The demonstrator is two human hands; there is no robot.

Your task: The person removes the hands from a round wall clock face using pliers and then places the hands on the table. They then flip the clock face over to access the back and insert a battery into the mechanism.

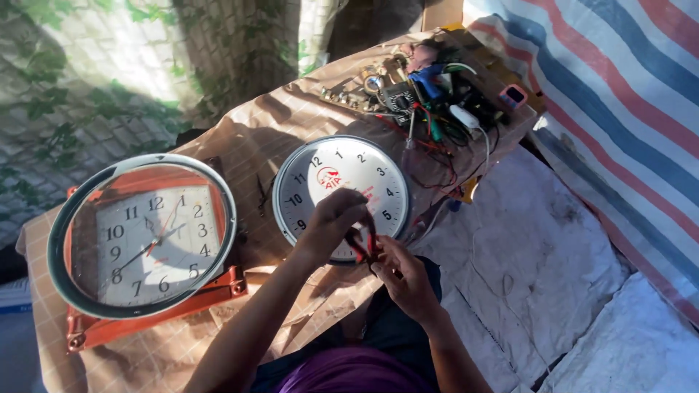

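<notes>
A brown checked cloth [255, 138] covers the work surface. Two wall clocks lie flat on it, faces up.

The round white clock [342, 191] sits at the centre of the cloth. It has a silver rim and black numerals. Its lower edge lies under both hands.

The second unit is a square clock [149, 244] in an orange-red frame, at the left. A loose round glass cover [142, 234] with a silver-green rim rests on top of it and encloses the dial. The numerals and the hands of the dial show through the glass.

At the far end of the cloth lies a pile of tools and wires [429, 98]: red and black leads, a blue-handled item and a white cable. A small pink box [515, 95] sits at the right edge of this pile. A striped tarpaulin [611, 94] hangs at the right, and grey sheeting [539, 255] covers the ground below it.

The left hand [331, 222] reaches in from below, wrist bent, fingers curled down over the lower right part of the white clock face. The right hand [404, 276] is just below it, palm up, fingers closed around the red-handled pliers [362, 244]. The left fingertips also touch the pliers near the tip; whether they grip anything there cannot be determined. The two hands are in contact at the clock's lower rim.
</notes>
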